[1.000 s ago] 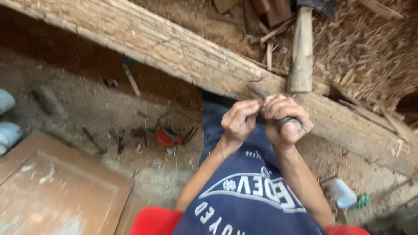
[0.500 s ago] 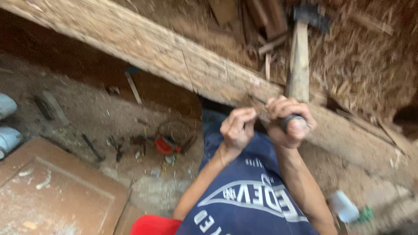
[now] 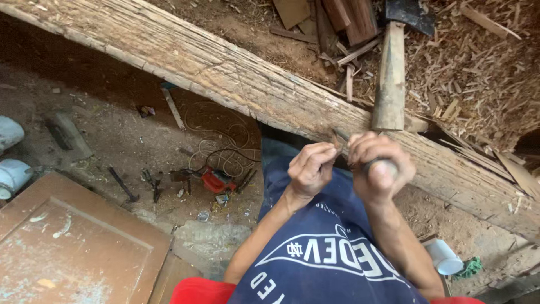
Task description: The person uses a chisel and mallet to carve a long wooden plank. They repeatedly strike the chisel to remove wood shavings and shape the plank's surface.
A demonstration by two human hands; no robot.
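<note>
Right hand (image 3: 378, 169) is curling tight around a metal tool handle (image 3: 383, 166), while the left hand (image 3: 311, 169) is pinching its thin tip (image 3: 339, 137) against the long wooden beam (image 3: 225, 76). At twelve o'clock, an axe (image 3: 392, 67) is resting across that beam.

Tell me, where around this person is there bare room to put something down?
Barest is the dirt floor between the long wooden beam and the brown panel. By the red power tool cord and small tools crowd it. Beyond the beam, chips and offcuts around the axe cover the ground. Both hands work at the beam's edge.
</note>
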